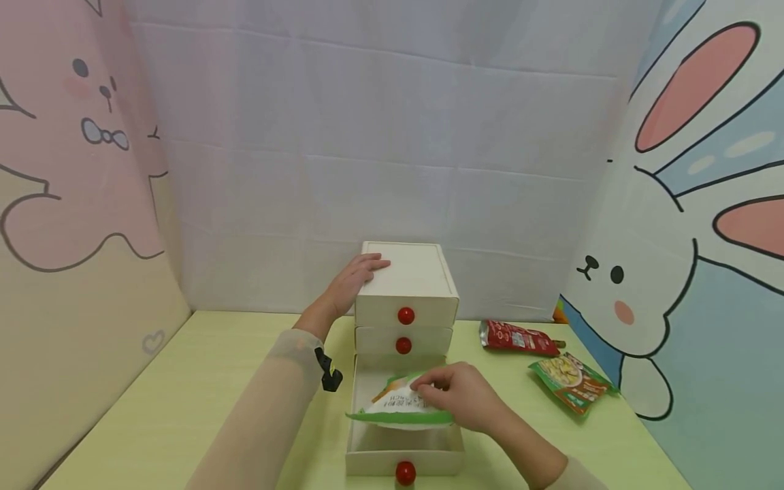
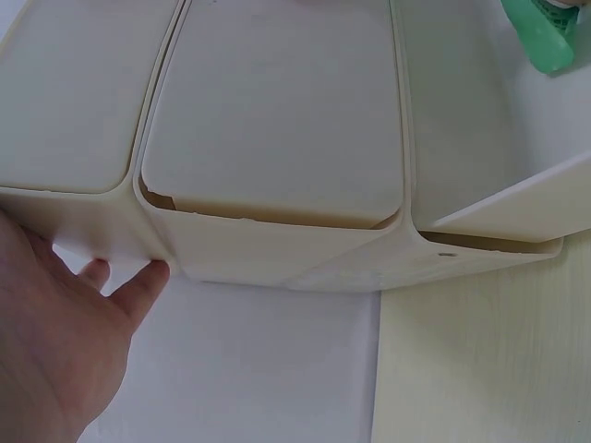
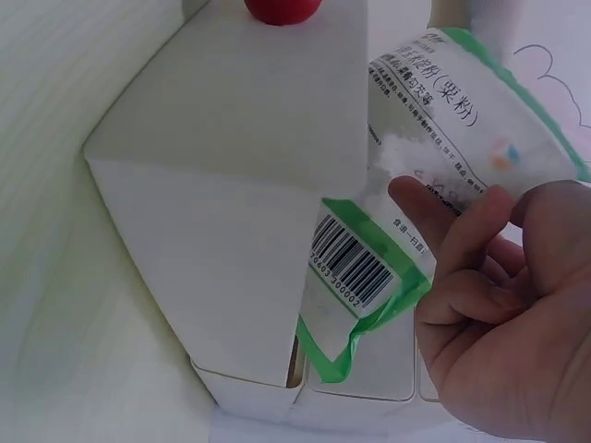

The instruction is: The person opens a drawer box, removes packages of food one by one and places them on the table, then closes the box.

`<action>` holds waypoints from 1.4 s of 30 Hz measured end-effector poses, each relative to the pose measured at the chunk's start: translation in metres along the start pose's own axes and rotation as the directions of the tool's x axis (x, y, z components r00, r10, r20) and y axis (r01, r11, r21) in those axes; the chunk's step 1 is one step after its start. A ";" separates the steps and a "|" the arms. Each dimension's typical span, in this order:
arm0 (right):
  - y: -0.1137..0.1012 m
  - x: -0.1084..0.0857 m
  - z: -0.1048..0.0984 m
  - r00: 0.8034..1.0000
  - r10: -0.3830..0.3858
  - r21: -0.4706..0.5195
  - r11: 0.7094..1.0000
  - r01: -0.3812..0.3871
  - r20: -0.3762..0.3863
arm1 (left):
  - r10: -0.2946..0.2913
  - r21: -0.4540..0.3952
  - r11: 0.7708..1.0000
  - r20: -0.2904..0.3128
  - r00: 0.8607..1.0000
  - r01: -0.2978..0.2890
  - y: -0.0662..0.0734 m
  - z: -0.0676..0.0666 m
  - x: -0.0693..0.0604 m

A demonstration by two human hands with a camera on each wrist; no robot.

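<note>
A white three-drawer cabinet [image 1: 407,313] stands on the table with red round knobs; its bottom drawer [image 1: 422,463] is pulled out. My left hand [image 1: 350,280] rests on the cabinet's upper left edge, fingers lying over its top; the left wrist view shows the thumb side of this hand [image 2: 69,341] against the cabinet's side. Above the open drawer, a white and green bag of corn starch [image 1: 398,405] tilts, its green edge toward me. My right hand [image 1: 462,395] pinches the bag's right part. Barcode and printed text show on the bag [image 3: 425,111] in the right wrist view.
To the right of the cabinet lie a red pouch [image 1: 517,338] and, nearer me, a green and brown food packet [image 1: 572,384]. The two upper drawers [image 1: 373,312] are closed. A white cloth [image 1: 392,136] hangs behind, with cartoon-printed cloths [image 1: 643,320] at both sides.
</note>
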State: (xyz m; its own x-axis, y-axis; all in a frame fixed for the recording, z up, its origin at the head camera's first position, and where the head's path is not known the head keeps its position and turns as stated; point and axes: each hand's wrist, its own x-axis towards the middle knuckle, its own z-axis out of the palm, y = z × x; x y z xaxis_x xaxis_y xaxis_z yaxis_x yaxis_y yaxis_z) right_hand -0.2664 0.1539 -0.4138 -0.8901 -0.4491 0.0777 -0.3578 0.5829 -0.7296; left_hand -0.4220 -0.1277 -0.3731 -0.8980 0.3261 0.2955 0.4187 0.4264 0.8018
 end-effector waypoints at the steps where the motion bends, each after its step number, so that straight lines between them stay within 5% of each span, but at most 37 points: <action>1: 0.000 -0.001 -0.002 1.000 -0.002 0.016 1.000 0.002 0.003 | 0.000 0.001 1.000 0.000 1.000 0.000 0.000 0.000 0.000; 16: -0.010 -0.036 -0.049 1.000 -0.005 0.259 0.966 0.008 -0.013 | 0.004 -0.010 1.000 -0.001 1.000 -0.004 0.001 0.000 0.000; 27: -0.002 -0.060 -0.096 0.979 -0.008 0.234 0.970 0.057 -0.205 | -0.002 -0.014 1.000 0.000 1.000 0.002 0.000 0.000 0.002; 35: 0.019 -0.066 -0.123 0.948 0.106 0.214 0.976 -0.041 -0.301 | -0.002 -0.022 1.000 -0.002 1.000 0.002 -0.001 0.000 0.001; 42: 0.051 -0.059 -0.132 0.941 0.193 0.210 0.968 -0.136 -0.279 | 0.011 -0.010 1.000 0.002 1.000 -0.011 -0.002 0.000 0.003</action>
State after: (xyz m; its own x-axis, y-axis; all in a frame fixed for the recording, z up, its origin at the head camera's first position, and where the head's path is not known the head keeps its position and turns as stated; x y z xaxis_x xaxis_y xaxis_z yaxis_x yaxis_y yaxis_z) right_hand -0.2692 0.3002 -0.3658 -0.9851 -0.1213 0.1217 -0.1657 0.4837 -0.8594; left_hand -0.4256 -0.1273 -0.3743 -0.8929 0.3327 0.3034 0.4273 0.4140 0.8037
